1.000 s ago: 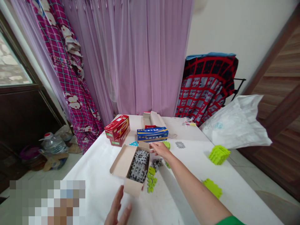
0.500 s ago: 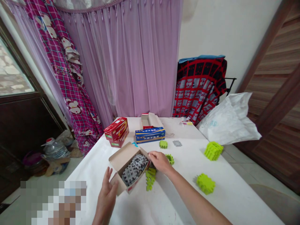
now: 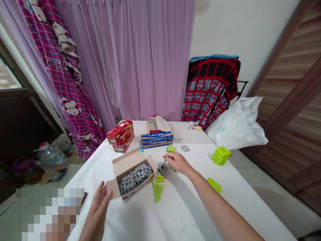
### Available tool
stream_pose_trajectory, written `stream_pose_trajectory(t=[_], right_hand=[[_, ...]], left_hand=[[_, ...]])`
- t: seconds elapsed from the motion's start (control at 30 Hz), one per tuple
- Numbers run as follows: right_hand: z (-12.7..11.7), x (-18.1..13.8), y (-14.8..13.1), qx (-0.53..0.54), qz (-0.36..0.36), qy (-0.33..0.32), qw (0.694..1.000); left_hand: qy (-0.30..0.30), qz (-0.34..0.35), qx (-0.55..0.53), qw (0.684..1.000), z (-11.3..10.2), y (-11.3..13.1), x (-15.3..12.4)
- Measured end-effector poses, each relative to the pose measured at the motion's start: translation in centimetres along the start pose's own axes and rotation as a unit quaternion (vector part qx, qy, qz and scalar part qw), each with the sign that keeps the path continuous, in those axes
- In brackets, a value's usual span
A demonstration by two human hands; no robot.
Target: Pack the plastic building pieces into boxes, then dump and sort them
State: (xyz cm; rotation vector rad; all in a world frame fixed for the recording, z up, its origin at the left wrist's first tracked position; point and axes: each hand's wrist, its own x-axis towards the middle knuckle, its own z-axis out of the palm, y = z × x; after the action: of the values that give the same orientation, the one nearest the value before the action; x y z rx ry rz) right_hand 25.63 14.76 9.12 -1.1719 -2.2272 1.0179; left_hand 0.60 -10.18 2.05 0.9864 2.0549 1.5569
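An open cardboard box (image 3: 136, 195) with red-and-white sides holds several grey interlocking toy blocks (image 3: 132, 179). My left hand (image 3: 97, 206) is beside its near left flap, fingers spread and holding nothing. To the right of the box, my right hand (image 3: 177, 163) hovers with loosely bent fingers and nothing visible in them. Below those fingers is a grey toy piece (image 3: 161, 169). Close by lie a green triangular toy piece (image 3: 157, 191) and a small green block (image 3: 159, 179). My right hand partly covers another green piece (image 3: 173, 168).
Behind stand red boxes (image 3: 120, 135), blue boxes (image 3: 157, 139) and an opened carton (image 3: 163, 124). A green gear-edged piece (image 3: 171, 149) and a flat grey piece (image 3: 185, 148) lie farther back. Right are a green cube (image 3: 221, 155), another green piece (image 3: 214, 185) and a white bag (image 3: 238, 125).
My right hand has let go of the box's right end and moved right and up. The box sits flatter, and the grey piece beside it now shows. My left hand has shifted left.
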Motion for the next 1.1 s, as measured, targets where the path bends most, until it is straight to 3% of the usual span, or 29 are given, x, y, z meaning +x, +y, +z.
stream_pose_trajectory(t=[0.13, 0.23, 0.33, 0.53, 0.77, 0.93, 1.1], right_hand=[[1.3, -0.5, 0.1, -0.124, -0.021, -0.019, 0.992], [1.7, -0.5, 0.3, -0.257, -0.083, -0.052, 0.961], [1.5, 0.0, 0.5, -0.32, -0.157, -0.114, 0.927], [1.5, 1.7, 0.3, -0.384, -0.19, -0.182, 0.885], [2.1, 2.7, 0.6, -0.437, -0.189, -0.214, 0.853], [1.6, 2.7, 0.6, -0.446, -0.201, -0.215, 0.845], [0.0, 2.8, 0.9, -0.429, -0.188, -0.198, 0.861]], left_hand=[[0.005, -0.037, -0.03, 0.999, 0.1, 0.2, -1.8], [0.021, -0.047, -0.052, 0.997, 0.3, 0.4, -2.4], [0.041, -0.061, -0.073, 0.995, 0.3, 0.1, -2.4], [0.055, -0.07, -0.078, 0.993, 0.2, -0.6, -1.8], [0.093, -0.121, -0.109, 0.982, 0.5, 3.0, -2.4], [0.087, -0.141, -0.13, 0.978, 0.0, 4.8, -3.0], [0.048, -0.162, -0.13, 0.977, -0.8, 4.6, -2.8]])
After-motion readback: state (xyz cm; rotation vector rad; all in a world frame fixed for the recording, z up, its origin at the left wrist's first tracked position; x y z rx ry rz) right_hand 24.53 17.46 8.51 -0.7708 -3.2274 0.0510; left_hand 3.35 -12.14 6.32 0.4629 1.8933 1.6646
